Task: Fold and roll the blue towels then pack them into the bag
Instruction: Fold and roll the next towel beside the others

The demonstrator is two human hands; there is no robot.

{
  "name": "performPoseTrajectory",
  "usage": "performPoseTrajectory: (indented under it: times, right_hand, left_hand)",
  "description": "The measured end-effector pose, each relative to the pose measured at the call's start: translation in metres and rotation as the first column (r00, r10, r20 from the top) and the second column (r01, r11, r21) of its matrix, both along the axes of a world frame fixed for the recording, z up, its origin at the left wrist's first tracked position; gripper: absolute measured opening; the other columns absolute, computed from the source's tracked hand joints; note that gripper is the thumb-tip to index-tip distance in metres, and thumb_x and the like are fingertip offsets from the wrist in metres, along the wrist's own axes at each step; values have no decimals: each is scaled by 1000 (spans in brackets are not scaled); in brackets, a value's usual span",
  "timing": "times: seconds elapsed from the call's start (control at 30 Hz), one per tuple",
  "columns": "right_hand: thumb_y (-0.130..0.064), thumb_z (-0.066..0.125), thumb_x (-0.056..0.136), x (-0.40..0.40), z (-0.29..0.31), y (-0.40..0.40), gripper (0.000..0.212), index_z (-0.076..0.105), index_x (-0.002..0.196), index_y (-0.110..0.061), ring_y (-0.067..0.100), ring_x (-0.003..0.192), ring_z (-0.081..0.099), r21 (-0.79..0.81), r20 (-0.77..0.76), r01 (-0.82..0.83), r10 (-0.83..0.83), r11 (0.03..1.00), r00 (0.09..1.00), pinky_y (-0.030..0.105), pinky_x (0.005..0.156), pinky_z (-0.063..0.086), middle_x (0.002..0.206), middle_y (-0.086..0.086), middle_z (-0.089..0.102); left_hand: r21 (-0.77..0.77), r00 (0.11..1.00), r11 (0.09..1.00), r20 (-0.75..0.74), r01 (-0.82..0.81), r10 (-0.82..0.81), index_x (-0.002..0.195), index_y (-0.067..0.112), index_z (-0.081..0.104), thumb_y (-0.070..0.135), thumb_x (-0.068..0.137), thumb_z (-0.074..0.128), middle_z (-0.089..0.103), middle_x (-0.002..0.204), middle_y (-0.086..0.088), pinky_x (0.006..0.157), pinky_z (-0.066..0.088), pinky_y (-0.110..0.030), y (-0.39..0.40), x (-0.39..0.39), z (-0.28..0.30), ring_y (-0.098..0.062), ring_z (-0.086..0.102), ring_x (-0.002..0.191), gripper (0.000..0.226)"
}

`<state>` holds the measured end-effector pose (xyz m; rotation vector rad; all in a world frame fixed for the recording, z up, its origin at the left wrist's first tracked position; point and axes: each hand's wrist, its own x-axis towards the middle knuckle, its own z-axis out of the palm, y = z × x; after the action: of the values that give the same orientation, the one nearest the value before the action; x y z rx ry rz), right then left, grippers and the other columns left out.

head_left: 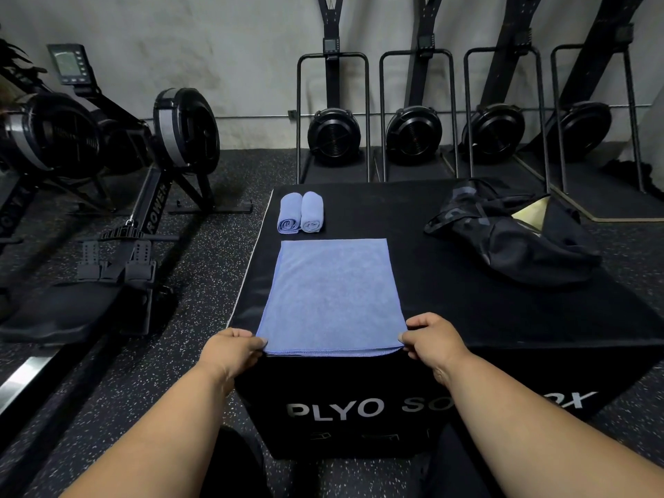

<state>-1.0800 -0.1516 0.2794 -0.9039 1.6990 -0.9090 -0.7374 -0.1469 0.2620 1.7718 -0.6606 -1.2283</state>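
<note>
A folded blue towel (330,292) lies flat on the black plyo box (449,303), its near edge at the box's front edge. My left hand (230,348) pinches the towel's near left corner. My right hand (429,337) pinches the near right corner. Two rolled blue towels (301,213) lie side by side just beyond the flat towel, at the box's far left. A black bag (517,233) lies slumped on the far right of the box, its opening showing a pale lining.
Rowing machines (118,167) stand on the speckled floor to the left of the box. Several upright ski machines (336,134) line the wall behind it. The box's front face carries white lettering.
</note>
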Motion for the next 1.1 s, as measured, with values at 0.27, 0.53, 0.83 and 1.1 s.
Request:
performPoseTrajectory:
  times: [0.27,0.53,0.83,1.1]
  right_hand:
    - [2,70,89,15,20,1,23,67,105,-13,14,75,65,-133,118,-63,79,989,990,27,66,55,90,6,76]
    - [-2,76,85,55,34,-10,33,65,110,-20,12,71,66,-225,34,-235,248,946,968,28,71,54,91,14,73]
    - [-3,81,79,105,33,-18,33,65,104,-18,12,68,66,-228,22,-270,282,936,959,34,77,58,72,-4,70]
    - [-4,74,87,107,35,-16,26,69,109,-16,11,68,72,-170,158,-188,215,967,964,22,68,60,97,7,73]
  left_hand:
    - [-82,970,994,-237,-71,49,98,12,56,-10,89,69,68,90,-10,60,61,-21,0,-9,9,-20,67,77,27]
    - [-233,983,972,-179,-10,-33,102,9,60,-14,85,72,75,84,-11,77,60,-32,-3,-44,29,-23,68,73,31]
    - [-317,977,930,-34,187,-208,103,6,63,-11,81,76,74,77,-2,65,53,-19,-8,-90,36,-9,64,64,31]
    - [-335,982,927,-22,170,-188,104,7,65,-6,82,78,74,75,3,75,53,-27,-5,-79,34,-11,68,71,28]
